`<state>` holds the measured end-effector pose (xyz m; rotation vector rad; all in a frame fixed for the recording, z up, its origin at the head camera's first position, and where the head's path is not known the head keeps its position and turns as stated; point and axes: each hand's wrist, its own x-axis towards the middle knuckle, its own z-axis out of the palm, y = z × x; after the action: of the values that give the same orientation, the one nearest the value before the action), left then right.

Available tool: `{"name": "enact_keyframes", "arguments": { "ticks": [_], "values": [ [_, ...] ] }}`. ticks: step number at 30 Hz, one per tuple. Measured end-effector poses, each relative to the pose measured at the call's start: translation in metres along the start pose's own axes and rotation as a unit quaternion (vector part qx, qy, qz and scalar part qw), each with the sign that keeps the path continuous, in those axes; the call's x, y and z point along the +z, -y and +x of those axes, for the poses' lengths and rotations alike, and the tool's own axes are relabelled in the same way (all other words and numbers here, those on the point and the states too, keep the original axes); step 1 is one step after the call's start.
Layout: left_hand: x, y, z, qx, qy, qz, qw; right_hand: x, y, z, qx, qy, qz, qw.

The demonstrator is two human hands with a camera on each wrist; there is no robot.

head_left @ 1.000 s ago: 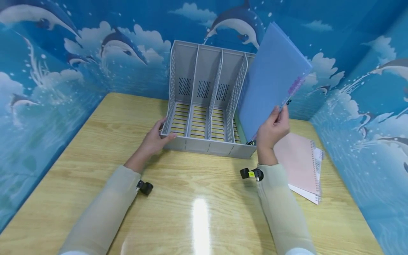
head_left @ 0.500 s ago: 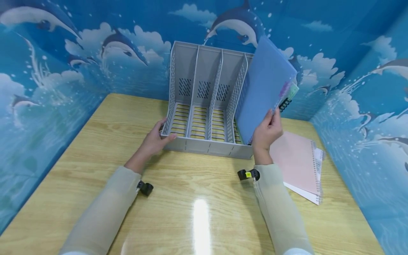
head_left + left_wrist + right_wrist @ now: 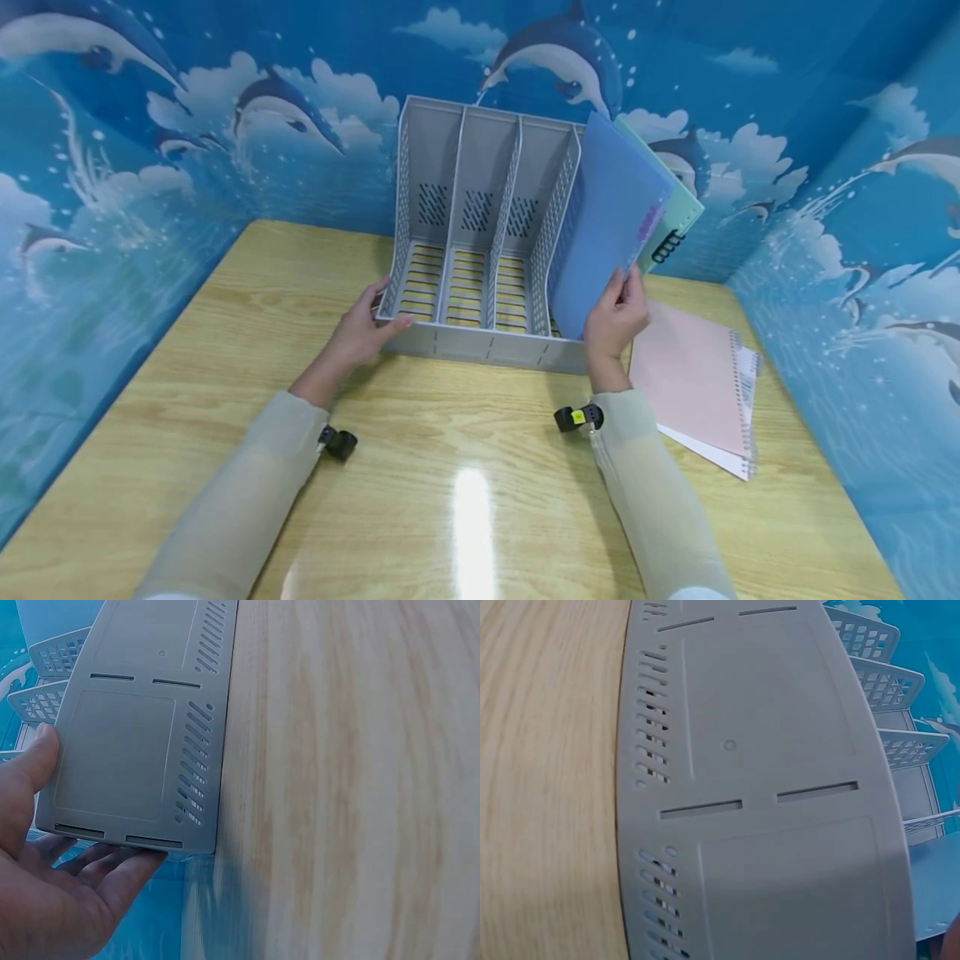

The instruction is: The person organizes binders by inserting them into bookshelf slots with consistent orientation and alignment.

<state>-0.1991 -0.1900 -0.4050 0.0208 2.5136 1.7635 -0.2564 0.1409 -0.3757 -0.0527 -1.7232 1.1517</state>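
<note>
A grey desktop file rack (image 3: 487, 346) with upright dividers stands at the back of the table. At its front left corner my left hand (image 3: 365, 329) grips the wall, thumb on the front face and fingers round the side, as the left wrist view shows on the rack (image 3: 116, 754). My right hand (image 3: 617, 321) pinches the near edge of a blue notebook (image 3: 611, 217) with purple marks, tilted upright in the rightmost compartment. Behind it leans a green notebook (image 3: 678, 212) with black rings. In the right wrist view only a sliver of the hand (image 3: 951, 941) shows beside the blue notebook (image 3: 937, 877).
Right of the rack lies a pink spiral notebook (image 3: 693, 375) on top of a white one (image 3: 712, 454). The wooden table (image 3: 420, 467) reaches a dolphin-printed backdrop (image 3: 322, 167) behind and at both sides.
My right hand has moved left and lowered the blue notebook deeper into the rack's right compartment, uncovering more of the green notebook behind it. My left hand keeps its hold on the corner.
</note>
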Motion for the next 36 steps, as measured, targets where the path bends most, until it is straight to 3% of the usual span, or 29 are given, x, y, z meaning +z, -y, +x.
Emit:
{"name": "enact_keyframes", "arguments": {
  "ticks": [19, 36],
  "values": [
    [0.000, -0.001, -0.002, -0.006, 0.000, 0.003, 1.0000, 0.000, -0.002, -0.014, 0.035, 0.026, -0.032, 0.9985],
    [-0.001, 0.000, 0.000, 0.003, 0.004, -0.003, 1.0000, -0.001, -0.006, -0.021, 0.091, 0.117, -0.030, 0.9886]
  ]
}}
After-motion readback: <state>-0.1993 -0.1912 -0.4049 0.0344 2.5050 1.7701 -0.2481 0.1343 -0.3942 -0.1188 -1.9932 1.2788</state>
